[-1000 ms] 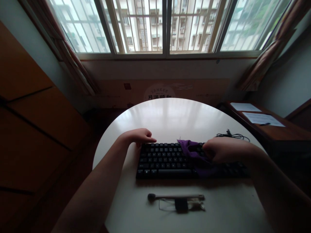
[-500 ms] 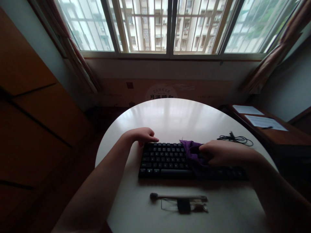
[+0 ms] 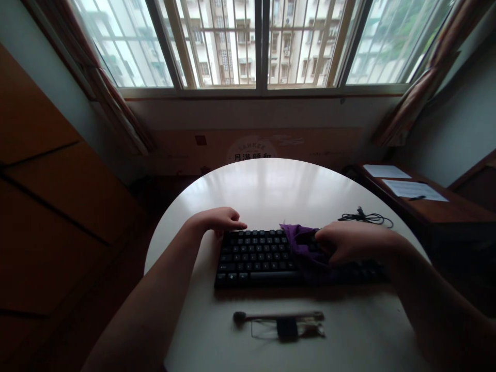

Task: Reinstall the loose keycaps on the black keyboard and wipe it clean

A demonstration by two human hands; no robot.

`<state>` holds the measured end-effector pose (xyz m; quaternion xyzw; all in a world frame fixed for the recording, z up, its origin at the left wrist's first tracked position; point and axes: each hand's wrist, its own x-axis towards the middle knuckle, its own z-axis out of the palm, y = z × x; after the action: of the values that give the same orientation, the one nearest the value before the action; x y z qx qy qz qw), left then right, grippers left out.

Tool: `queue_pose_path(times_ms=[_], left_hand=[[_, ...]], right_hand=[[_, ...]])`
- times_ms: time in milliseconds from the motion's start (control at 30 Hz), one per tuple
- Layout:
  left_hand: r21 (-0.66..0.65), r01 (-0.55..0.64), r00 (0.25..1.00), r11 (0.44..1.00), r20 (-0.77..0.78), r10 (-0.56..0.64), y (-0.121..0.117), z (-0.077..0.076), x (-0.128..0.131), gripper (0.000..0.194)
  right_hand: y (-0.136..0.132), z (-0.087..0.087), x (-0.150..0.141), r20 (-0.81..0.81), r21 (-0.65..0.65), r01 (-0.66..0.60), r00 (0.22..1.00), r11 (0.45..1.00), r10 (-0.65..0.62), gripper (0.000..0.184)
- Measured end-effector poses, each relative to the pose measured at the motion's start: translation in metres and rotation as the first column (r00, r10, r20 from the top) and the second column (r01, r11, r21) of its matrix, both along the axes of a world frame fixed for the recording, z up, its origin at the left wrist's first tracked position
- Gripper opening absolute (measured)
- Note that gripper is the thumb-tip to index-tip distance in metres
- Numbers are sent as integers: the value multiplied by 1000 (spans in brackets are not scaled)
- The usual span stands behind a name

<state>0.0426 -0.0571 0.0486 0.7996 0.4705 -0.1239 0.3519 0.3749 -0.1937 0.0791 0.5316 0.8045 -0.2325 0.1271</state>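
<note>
A black keyboard point(image 3: 256, 257) lies flat across the white round table. My left hand point(image 3: 225, 219) is closed at its far left corner, thumb stretched along the back edge and the other fingers curled and partly hidden. Over the keys right of the middle is a crumpled purple cloth point(image 3: 304, 253), which my right hand point(image 3: 341, 242) pinches and presses on the keyboard. My right hand and forearm cover much of the keyboard's right end.
In front of the keyboard lie a brush point(image 3: 279, 316) with a dark head and a black clip-like item point(image 3: 287, 329) with thin wire. A coiled black cable point(image 3: 366, 217) rests behind the right hand. Papers point(image 3: 414, 189) and a pen point(image 3: 417, 198) lie on a brown side table.
My right hand has shifted slightly left over the keyboard with the purple cloth. My left hand keeps its place at the corner. The whole view sways a little sideways.
</note>
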Motion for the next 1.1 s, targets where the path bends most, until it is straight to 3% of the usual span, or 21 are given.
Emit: queue_pose_path(times_ms=[267,567,667,767,867,967,1100], left_hand=[[-2,-9,1000,1000,-9,9,1,0,1,49],[23,-4,1000,1000,-21,4,-2,1,1,46],[14,-2,1000,1000,-9,2,-1,1,0,46],[9,-11,1000,1000,3,11,2,-1,-2,47],[6,-12,999,1000,33,12,8,-5,-5,50],[14,-19,998,1000,56,18,12,-8,-6,54],[18,-41,998,999,52,40,11,-8,-4,56]], right_hand=[[0,0,7,35,-3,23,999,1000,-23,14],[-6,2,-7,26,44,-17,1000,999,16,21],[-14,2,-8,6,42,43,999,998,-43,27],[-33,-5,-4,-44,155,112,993,981,-107,25],[-62,-21,-2,-93,330,174,984,928,-151,27],[-91,-42,-7,-186,505,237,969,830,-163,32],[-113,-70,-16,-289,631,340,937,697,-195,30]])
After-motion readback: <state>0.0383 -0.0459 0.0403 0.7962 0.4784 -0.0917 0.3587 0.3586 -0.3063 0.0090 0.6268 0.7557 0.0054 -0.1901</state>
